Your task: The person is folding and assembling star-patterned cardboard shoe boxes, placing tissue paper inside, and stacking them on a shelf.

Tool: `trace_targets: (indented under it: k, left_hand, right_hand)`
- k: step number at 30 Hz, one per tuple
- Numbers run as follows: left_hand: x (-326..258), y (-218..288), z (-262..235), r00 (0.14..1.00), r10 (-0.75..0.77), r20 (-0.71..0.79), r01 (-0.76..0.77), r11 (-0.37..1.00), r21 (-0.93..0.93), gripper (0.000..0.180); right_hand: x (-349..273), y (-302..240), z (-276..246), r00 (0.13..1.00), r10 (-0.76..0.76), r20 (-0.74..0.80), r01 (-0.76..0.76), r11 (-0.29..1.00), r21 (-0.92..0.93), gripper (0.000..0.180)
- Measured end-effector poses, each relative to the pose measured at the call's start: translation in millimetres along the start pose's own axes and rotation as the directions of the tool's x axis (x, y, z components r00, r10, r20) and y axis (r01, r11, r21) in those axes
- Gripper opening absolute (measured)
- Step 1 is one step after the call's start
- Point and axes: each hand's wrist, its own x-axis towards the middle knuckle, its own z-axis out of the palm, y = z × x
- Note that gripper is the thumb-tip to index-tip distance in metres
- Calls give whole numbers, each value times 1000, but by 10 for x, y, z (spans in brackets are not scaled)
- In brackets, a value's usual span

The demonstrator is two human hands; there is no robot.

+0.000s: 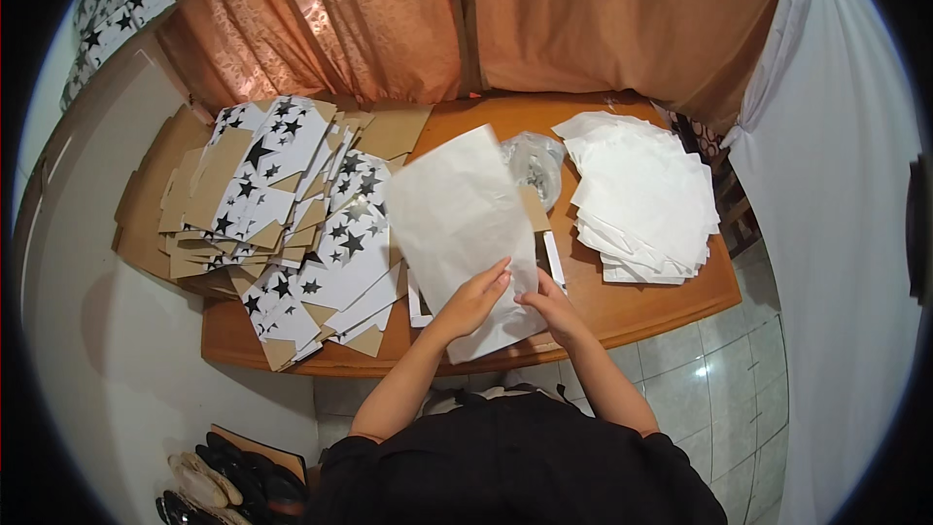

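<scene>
At frame centre, slightly low: white paper sheet (457, 233) lying on the wooden table (671, 301), long axis running from lower right up to upper left, lower edge overhanging the near table rim. Left hand (476, 299) flat on the sheet's lower part, fingers together and stretched up along it. Right hand (552, 306) at the lower right edge, fingers curled, seemingly pinching that edge; grip hard to confirm. Stack of white sheets (646, 199) right of centre, star-printed cardboard pieces (292, 214) left, clear plastic bag (535, 163) behind.
</scene>
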Motion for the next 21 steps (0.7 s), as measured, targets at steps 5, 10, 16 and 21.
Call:
trace_targets:
  k: [5,10,16,21]
  left_hand:
    - [-54,-222,107,991,-21,132,4,992,126,50]
    - [-39,-345,39,962,102,252,-176,940,293,49]
    - [64,-296,21,974,204,95,-194,550,812,47]
    - [387,-382,-155,915,114,387,-396,435,809,49]
  right_hand:
    - [-160,387,-340,969,-165,-186,4,758,-652,27]
    - [-341,451,-197,906,-244,-345,-131,614,-779,27]
    - [-500,769,-233,748,-411,-521,-123,685,-718,27]
    - [-566,703,-180,710,-395,-584,-269,614,-742,27]
